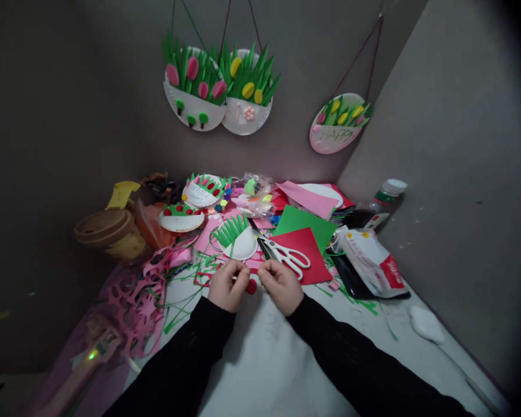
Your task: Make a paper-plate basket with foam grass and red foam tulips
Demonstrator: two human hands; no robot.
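Note:
My left hand (228, 285) and my right hand (281, 286) are close together over the near middle of the table, each with thumb and fingers pinched. What they pinch, if anything, is too small or hidden to make out. A small red paper oval (252, 286) shows between them beside my left fingertips; whether it is held or lies on the table, I cannot tell. Just beyond is a white paper plate piece (244, 244) with green paper grass (231, 230). White-handled scissors (289, 255) lie past my right hand, partly on red paper (315, 255).
Green paper (306, 225) and pink paper (308, 198) lie behind. Pink cut-out scraps (134, 313) and a glue gun (89, 359) with a lit green light are at left. A white packet (371, 260) and a bottle (386, 194) stand right. Decorated plates (195, 113) hang on the wall.

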